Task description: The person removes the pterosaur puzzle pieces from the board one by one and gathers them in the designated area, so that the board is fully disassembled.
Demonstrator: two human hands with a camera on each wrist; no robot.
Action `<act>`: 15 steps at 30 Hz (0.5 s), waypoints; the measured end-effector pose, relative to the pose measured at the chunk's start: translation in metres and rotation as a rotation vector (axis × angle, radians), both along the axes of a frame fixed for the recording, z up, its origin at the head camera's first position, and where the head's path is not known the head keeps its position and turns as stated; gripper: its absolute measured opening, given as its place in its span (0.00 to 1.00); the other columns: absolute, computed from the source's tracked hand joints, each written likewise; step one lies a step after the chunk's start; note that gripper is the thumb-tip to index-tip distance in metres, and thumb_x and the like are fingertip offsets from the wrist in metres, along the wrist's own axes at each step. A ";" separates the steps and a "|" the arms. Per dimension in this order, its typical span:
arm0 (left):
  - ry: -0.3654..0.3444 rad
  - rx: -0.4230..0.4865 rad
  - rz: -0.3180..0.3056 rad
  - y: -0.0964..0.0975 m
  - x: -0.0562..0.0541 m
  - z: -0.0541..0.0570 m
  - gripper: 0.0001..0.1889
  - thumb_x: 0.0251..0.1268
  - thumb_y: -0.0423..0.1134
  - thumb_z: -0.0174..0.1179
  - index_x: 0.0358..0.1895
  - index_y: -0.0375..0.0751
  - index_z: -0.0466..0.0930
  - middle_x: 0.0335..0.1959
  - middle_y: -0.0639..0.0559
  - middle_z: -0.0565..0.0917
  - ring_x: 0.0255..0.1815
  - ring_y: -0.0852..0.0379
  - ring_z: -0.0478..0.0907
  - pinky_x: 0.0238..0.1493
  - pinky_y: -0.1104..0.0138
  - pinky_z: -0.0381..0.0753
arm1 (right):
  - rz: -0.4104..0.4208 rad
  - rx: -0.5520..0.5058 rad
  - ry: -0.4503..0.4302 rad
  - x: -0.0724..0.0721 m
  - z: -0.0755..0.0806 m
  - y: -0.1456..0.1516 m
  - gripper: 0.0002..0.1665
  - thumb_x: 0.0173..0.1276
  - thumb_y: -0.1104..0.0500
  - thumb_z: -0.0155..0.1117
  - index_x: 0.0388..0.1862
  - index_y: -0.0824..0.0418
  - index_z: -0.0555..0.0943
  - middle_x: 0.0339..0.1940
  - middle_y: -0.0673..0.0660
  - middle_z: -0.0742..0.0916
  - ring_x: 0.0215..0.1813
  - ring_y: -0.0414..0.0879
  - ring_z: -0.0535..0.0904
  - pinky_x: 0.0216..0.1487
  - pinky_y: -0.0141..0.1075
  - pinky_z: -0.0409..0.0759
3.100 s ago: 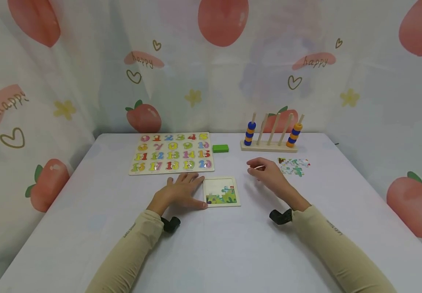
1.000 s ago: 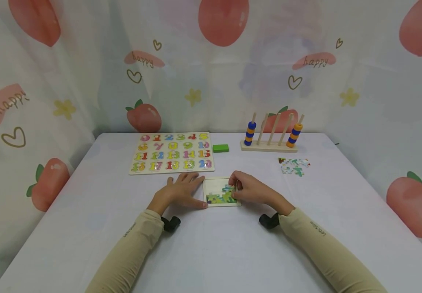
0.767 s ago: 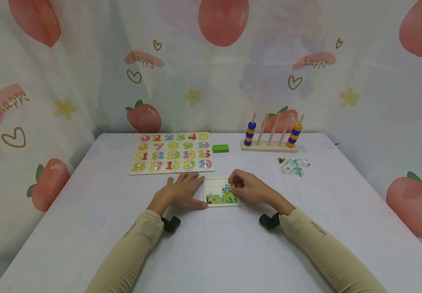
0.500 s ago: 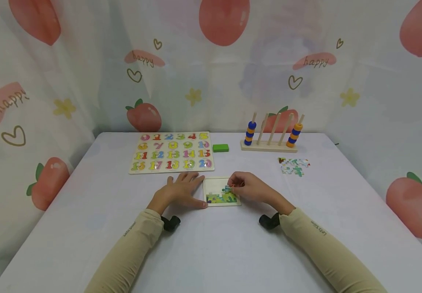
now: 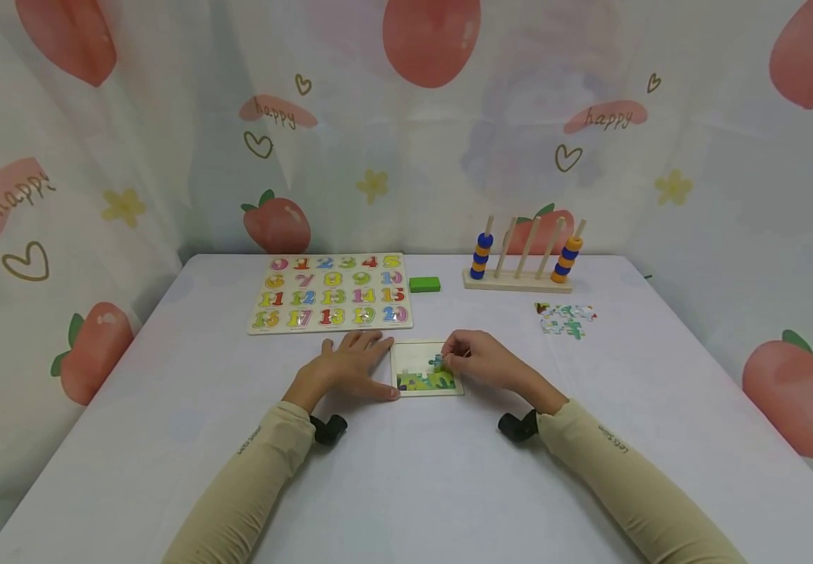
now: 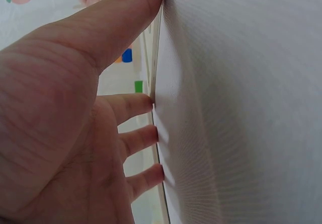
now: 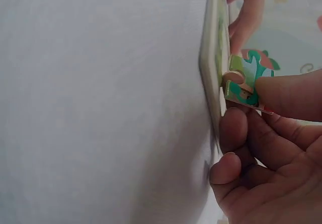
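Observation:
A small square jigsaw tray (image 5: pixel 413 352) lies on the table, its lower part filled with green pieces and its upper left bare. My left hand (image 5: pixel 350 366) rests spread at the tray's left side, thumb at the near corner and index finger at the far one. Over the tray's right side, my right hand (image 5: pixel 489 363) pinches a green and teal jigsaw piece (image 7: pixel 253 70) between thumb and fingers. In the right wrist view that piece stands tilted off the tray, its lower end close to the surface. My right fingers hide part of the tray's right edge.
Several loose jigsaw pieces (image 5: pixel 567 319) lie to the right. Behind are a wooden number board (image 5: pixel 332 296), a green block (image 5: pixel 424 285) and a peg rack (image 5: pixel 519 284) with blue and orange beads on its end pegs. A printed curtain hangs behind the table.
My right hand has come left from near the loose pieces to the tray and holds a jigsaw piece there. The piece has shifted slightly in the last second. My left hand stays put.

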State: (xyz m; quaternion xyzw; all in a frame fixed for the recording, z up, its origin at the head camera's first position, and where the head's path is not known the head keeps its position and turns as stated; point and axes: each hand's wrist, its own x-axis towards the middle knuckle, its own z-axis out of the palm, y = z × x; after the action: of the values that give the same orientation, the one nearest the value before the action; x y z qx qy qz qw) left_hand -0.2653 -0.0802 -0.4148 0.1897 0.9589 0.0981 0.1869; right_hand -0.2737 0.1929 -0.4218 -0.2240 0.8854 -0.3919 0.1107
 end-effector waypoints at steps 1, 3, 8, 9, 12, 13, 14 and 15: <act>0.002 0.004 -0.002 0.000 0.000 0.001 0.53 0.66 0.68 0.68 0.88 0.54 0.54 0.89 0.49 0.52 0.88 0.40 0.42 0.80 0.29 0.40 | -0.004 0.001 -0.005 0.001 0.001 0.000 0.03 0.79 0.65 0.63 0.44 0.64 0.82 0.40 0.54 0.86 0.44 0.49 0.79 0.51 0.43 0.79; 0.002 0.009 -0.001 0.000 0.001 0.002 0.53 0.66 0.68 0.69 0.88 0.54 0.54 0.89 0.49 0.52 0.88 0.40 0.42 0.79 0.29 0.40 | -0.004 -0.004 -0.009 0.002 0.002 0.001 0.03 0.80 0.65 0.62 0.44 0.64 0.82 0.40 0.54 0.86 0.44 0.49 0.79 0.51 0.42 0.80; 0.001 0.014 0.002 -0.001 0.001 0.002 0.53 0.65 0.68 0.69 0.88 0.54 0.55 0.88 0.49 0.53 0.87 0.40 0.43 0.79 0.29 0.41 | -0.018 -0.038 0.000 0.001 0.000 0.005 0.02 0.80 0.66 0.62 0.45 0.64 0.81 0.41 0.55 0.85 0.46 0.49 0.78 0.51 0.41 0.79; 0.002 0.015 0.001 -0.001 0.001 0.001 0.53 0.65 0.69 0.69 0.88 0.54 0.55 0.88 0.49 0.53 0.87 0.40 0.43 0.79 0.29 0.41 | -0.029 -0.043 0.004 0.001 0.000 0.007 0.02 0.79 0.66 0.62 0.45 0.65 0.81 0.42 0.56 0.85 0.46 0.50 0.78 0.51 0.41 0.79; 0.003 0.019 -0.004 -0.001 0.001 0.000 0.54 0.65 0.69 0.69 0.88 0.54 0.55 0.88 0.49 0.53 0.87 0.40 0.44 0.79 0.29 0.42 | -0.076 -0.056 0.018 0.000 0.001 0.014 0.02 0.79 0.66 0.62 0.46 0.64 0.82 0.42 0.56 0.85 0.46 0.50 0.77 0.51 0.42 0.79; 0.003 0.021 -0.004 -0.001 0.001 0.000 0.54 0.65 0.69 0.69 0.88 0.53 0.55 0.88 0.49 0.53 0.87 0.40 0.44 0.79 0.29 0.42 | -0.085 -0.060 0.024 0.000 0.002 0.016 0.03 0.79 0.66 0.62 0.46 0.64 0.82 0.43 0.56 0.85 0.46 0.51 0.77 0.51 0.42 0.78; 0.005 0.021 -0.004 -0.001 0.001 0.000 0.53 0.65 0.69 0.69 0.88 0.53 0.56 0.88 0.49 0.53 0.87 0.40 0.44 0.79 0.29 0.42 | -0.092 -0.062 0.033 -0.001 0.002 0.019 0.03 0.79 0.66 0.63 0.47 0.65 0.82 0.43 0.57 0.85 0.46 0.51 0.77 0.50 0.42 0.79; 0.006 0.021 -0.003 -0.001 0.001 0.001 0.54 0.65 0.69 0.69 0.88 0.53 0.56 0.88 0.49 0.53 0.87 0.40 0.44 0.79 0.29 0.42 | -0.098 -0.063 0.042 -0.001 0.003 0.021 0.04 0.79 0.66 0.63 0.48 0.65 0.82 0.43 0.57 0.85 0.46 0.51 0.78 0.50 0.42 0.79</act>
State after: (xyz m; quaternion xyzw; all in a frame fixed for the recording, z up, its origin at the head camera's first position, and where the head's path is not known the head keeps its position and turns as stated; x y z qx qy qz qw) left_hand -0.2646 -0.0808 -0.4142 0.1935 0.9581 0.1072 0.1819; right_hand -0.2750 0.2138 -0.4190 -0.1918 0.8847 -0.4199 0.0653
